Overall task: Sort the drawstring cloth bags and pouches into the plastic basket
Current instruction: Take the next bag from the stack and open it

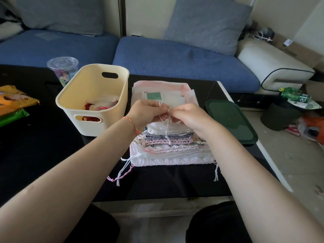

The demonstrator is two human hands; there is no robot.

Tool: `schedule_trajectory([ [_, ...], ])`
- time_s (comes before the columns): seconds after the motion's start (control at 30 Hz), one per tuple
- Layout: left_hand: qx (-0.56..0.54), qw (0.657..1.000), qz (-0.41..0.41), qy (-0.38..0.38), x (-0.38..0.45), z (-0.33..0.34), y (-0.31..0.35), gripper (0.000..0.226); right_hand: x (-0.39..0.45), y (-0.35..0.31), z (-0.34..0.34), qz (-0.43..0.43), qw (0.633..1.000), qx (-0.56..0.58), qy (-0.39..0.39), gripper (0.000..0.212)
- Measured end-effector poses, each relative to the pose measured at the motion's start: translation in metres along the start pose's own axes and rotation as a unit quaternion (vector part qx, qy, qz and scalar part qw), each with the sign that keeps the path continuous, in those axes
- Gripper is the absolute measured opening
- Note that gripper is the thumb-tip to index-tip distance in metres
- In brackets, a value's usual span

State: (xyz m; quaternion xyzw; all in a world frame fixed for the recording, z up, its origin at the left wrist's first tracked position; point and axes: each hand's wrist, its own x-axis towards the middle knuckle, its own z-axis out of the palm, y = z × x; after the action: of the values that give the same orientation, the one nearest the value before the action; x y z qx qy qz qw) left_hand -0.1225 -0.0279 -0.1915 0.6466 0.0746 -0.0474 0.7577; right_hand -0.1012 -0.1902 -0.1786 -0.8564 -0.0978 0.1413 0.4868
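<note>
You were mid-sort: your left hand (146,112) and right hand (188,115) met over the stack of bags (168,144) on the black table (52,155), fingers of both curled and pinching the white drawstring (167,127) of the top pouch. The basket (91,100) sat just left of the stack, a few pouches already inside. Judged next: cinch or free the cord, then lift that pouch left into the basket.

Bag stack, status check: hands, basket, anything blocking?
Left hand and right hand both pinch the white drawstring over the bag stack. Basket left of stack, some pouches inside. Nothing between stack and basket.
</note>
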Motion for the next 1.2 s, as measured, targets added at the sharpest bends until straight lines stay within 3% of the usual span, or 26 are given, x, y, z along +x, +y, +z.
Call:
schedule_trajectory([
  [0.13, 0.057, 0.997, 0.043, 0.019, 0.001, 0.003, -0.003, 0.009, 0.003, 0.004, 0.001, 0.001, 1.000, 0.006, 0.005, 0.005],
  [0.27, 0.106, 0.992, 0.059, 0.030, 0.003, 0.002, -0.005, 0.011, 0.006, 0.007, 0.000, 0.021, 0.997, 0.071, 0.020, 0.019],
  [0.53, 0.057, 0.997, 0.034, 0.037, 0.006, 0.001, -0.007, 0.016, 0.005, 0.008, -0.007, 0.031, 0.996, 0.082, 0.008, 0.024],
  [0.67, 0.058, 0.997, 0.028, 0.047, 0.007, 0.001, -0.007, 0.020, 0.004, 0.009, -0.013, 0.027, 0.994, 0.095, -0.034, 0.016],
  [0.77, 0.044, 0.997, 0.015, 0.055, 0.009, 0.000, -0.006, 0.024, 0.004, 0.007, -0.015, 0.029, 0.990, 0.140, -0.020, 0.015],
  [0.87, 0.032, 0.998, 0.003, 0.054, 0.010, 0.001, -0.006, 0.026, 0.006, 0.001, -0.012, 0.021, 0.954, 0.297, 0.017, 0.030],
  [0.97, 0.019, 0.999, -0.005, 0.048, 0.011, 0.002, -0.007, 0.026, 0.006, -0.003, -0.007, 0.023, 0.874, 0.483, 0.042, 0.017],
  [1.0, 0.016, 0.999, -0.008, 0.048, 0.012, 0.002, -0.007, 0.026, 0.006, -0.003, -0.006, 0.026, 0.866, 0.499, 0.040, 0.019],
  [1.07, 0.003, 0.998, -0.015, 0.053, 0.011, 0.001, -0.007, 0.027, 0.006, 0.000, -0.003, 0.023, 0.903, 0.425, 0.050, 0.030],
  [1.13, -0.034, 0.997, -0.025, 0.057, 0.009, 0.000, -0.006, 0.028, 0.005, 0.002, -0.004, 0.005, 0.969, 0.227, 0.099, 0.036],
  [1.2, -0.086, 0.994, -0.035, 0.052, 0.008, -0.002, -0.004, 0.029, 0.001, 0.002, -0.005, -0.025, 0.991, 0.012, 0.128, 0.031],
])
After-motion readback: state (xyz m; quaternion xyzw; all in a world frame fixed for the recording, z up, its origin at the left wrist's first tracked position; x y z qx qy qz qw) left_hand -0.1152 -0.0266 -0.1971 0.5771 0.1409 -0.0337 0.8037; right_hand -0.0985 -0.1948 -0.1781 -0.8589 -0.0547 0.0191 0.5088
